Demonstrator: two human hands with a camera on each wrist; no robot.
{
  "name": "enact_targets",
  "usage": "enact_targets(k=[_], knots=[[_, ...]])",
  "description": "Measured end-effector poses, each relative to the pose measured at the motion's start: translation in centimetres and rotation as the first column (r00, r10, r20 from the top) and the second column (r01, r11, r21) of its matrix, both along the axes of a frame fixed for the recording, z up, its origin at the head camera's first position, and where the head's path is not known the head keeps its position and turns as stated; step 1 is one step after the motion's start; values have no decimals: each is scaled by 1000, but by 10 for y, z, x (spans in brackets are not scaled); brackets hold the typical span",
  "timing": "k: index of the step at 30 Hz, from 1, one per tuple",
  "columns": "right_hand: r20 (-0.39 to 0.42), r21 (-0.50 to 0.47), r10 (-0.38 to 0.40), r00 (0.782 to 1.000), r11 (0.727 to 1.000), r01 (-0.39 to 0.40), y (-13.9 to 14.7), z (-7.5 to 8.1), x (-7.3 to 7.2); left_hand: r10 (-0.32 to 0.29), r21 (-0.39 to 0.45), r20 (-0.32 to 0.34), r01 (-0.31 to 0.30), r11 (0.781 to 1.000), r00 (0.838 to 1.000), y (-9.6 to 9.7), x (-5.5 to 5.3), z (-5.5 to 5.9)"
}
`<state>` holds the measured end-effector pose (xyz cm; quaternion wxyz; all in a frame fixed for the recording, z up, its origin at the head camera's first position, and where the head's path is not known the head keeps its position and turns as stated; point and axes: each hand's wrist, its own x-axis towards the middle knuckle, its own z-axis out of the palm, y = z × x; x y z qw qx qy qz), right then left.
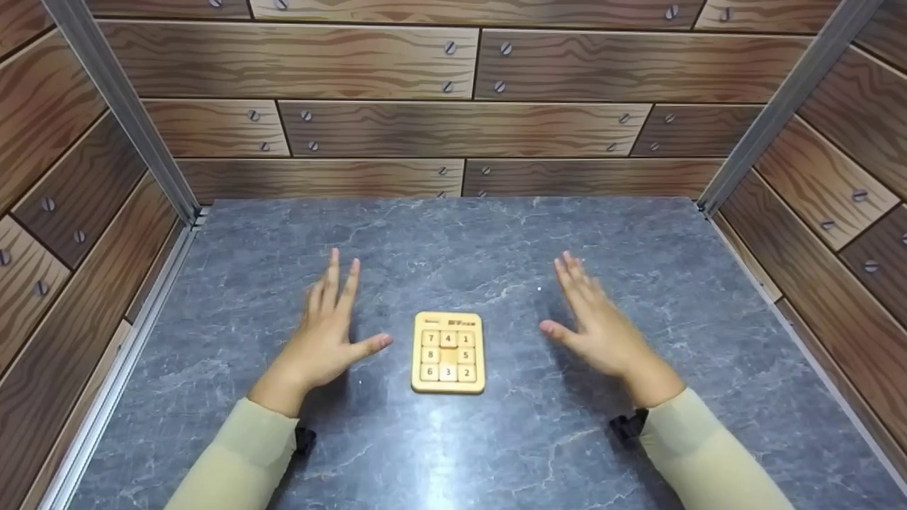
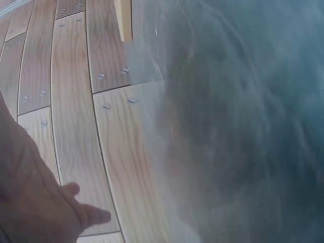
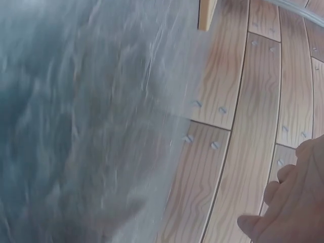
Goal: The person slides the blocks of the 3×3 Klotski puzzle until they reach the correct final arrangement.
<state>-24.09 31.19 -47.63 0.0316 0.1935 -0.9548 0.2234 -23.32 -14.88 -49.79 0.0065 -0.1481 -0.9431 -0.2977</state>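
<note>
A yellow sliding number puzzle [image 1: 448, 387] lies flat on the table, midway between the two hands. Its tiles read 7 4 1 on top, 8 and 5 in the middle row with a gap between them, and 6 3 2 below. To its left is the left hand [image 1: 322, 336], fingers straight and thumb spread toward the puzzle, holding nothing. On the other side, the right hand [image 1: 599, 329] is likewise stretched out and apart from it. The wrist views catch the puzzle's edge [image 2: 123, 20] and parts of the left hand [image 2: 43, 197] and right hand [image 3: 293, 202].
The grey marbled tabletop [image 1: 453, 248] is bounded by a wood-patterned back wall [image 1: 382, 127] and similar side walls. Metal posts [image 1: 131, 113] stand at the back corners. A black band [image 1: 629, 425] shows at the right wrist.
</note>
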Motion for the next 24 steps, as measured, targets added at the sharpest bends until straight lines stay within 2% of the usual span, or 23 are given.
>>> enact_targets(k=[5, 8, 16, 19, 24], knots=[[-25, -47, 35, 999, 998, -36, -9, -7, 7, -53, 69, -8, 53, 996, 999, 7, 2, -5], [-37, -64, 54, 998, 996, -56, -15, -9, 10, -79, 73, -11, 80, 994, 997, 11, 2, -6], [-82, -111, 121, 989, 985, -129, -18, -16, 19, -150, -49, -38, 148, 988, 988, 21, 0, -10], [-105, -113, 129, 986, 984, -141, -18, -19, 18, -158, -88, -55, 153, 984, 986, 23, -1, -12], [-103, -76, 162, 981, 982, -170, -21, -25, 15, -159, -136, -39, 152, 979, 986, 26, -3, -17]])
